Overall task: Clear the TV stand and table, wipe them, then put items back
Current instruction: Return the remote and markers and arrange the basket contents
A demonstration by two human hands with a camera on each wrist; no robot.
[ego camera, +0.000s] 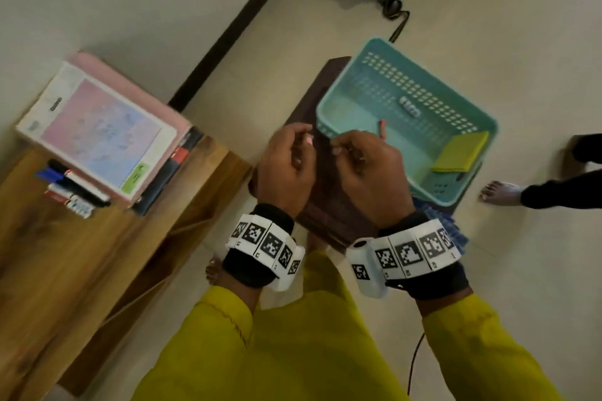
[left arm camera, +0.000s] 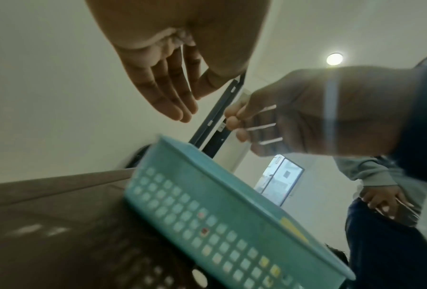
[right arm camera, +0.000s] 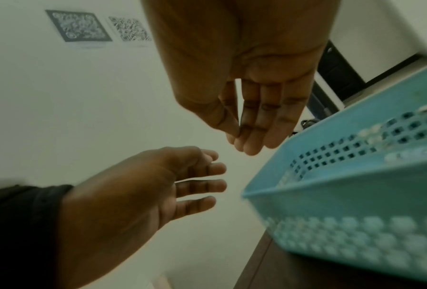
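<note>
Both hands [ego camera: 286, 169] [ego camera: 371, 169] empty, grip loose, teal basket [ego camera: 355, 81] just beyond right fingertips.

— What is the wearer dressed in?
— Long mustard-yellow sleeves [ego camera: 482, 345] with a stitched cuff edge, over a garment of the same yellow.

— And at the wrists?
— Black fabric wrist wraps [ego camera: 250, 267], each circled by a white band of square black-and-white coded markers [ego camera: 412, 252]. A white rounded camera housing [ego camera: 366, 270] sits on the inner side of the right band, bearing its own marker; a thin dark cable [ego camera: 415, 361] hangs below the right sleeve.

— Footwear?
— None; bare toes [ego camera: 213, 272] show.
</note>
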